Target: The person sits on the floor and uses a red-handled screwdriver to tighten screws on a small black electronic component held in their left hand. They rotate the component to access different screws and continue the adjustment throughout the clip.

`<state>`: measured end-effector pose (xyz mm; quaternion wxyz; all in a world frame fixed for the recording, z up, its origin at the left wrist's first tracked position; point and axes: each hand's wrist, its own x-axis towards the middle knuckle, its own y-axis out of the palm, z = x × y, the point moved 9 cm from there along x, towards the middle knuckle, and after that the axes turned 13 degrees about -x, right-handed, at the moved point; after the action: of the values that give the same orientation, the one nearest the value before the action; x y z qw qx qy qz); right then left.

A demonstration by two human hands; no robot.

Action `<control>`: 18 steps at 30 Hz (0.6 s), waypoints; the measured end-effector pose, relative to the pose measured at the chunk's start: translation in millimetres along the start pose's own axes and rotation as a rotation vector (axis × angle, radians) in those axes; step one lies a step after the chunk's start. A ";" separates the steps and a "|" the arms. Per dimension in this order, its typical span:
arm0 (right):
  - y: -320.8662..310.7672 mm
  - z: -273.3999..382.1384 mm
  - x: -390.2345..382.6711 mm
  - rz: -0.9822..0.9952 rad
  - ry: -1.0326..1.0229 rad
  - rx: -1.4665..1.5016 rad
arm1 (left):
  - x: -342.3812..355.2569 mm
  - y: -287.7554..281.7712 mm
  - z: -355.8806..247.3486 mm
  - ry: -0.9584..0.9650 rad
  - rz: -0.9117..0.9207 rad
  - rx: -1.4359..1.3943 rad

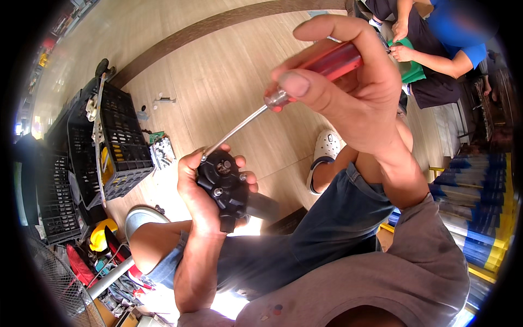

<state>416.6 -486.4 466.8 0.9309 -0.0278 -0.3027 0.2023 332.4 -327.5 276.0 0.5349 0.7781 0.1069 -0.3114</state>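
Between the bent knees [151, 248], the left hand [202, 204] firmly grips a black, motor-like housing [222, 191], where an edge screw [205, 157] appears to meet the screwdriver [237, 129], best pressed straight in line, its red handle [335, 62] gripped by the right hand [357, 109].

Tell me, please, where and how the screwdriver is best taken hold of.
The screwdriver is probably best gripped by its thick red handle, from the right, where the right hand is: that end points up and right, while its thin shaft slants down-left toward the black housing in the left hand.
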 end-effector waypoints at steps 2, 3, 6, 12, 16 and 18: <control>-2.5 0.7 -1.3 -0.043 -0.034 0.019 | 0.1 -0.2 0.4 -0.002 0.004 0.007; -3.5 0.2 -2.2 -0.063 -0.051 0.031 | 0.3 -0.5 0.5 0.000 0.007 0.012; -6.3 -6.8 -3.5 -0.023 -0.090 0.036 | -0.2 2.5 1.0 -0.008 0.019 0.001; -10.5 -17.1 -10.6 0.144 -0.056 -0.159 | 1.5 1.1 2.9 -0.028 0.014 -0.004; 5.9 4.9 -3.9 -0.116 0.039 -0.121 | 0.2 0.1 2.5 -0.029 0.012 0.007; -1.2 -6.9 -6.3 -0.144 0.033 -0.025 | -0.6 0.4 1.5 -0.032 0.028 -0.005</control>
<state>416.3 -489.5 457.9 0.9476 -0.0211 -0.2910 0.1304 331.6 -328.9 276.3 0.5426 0.7732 0.0882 -0.3161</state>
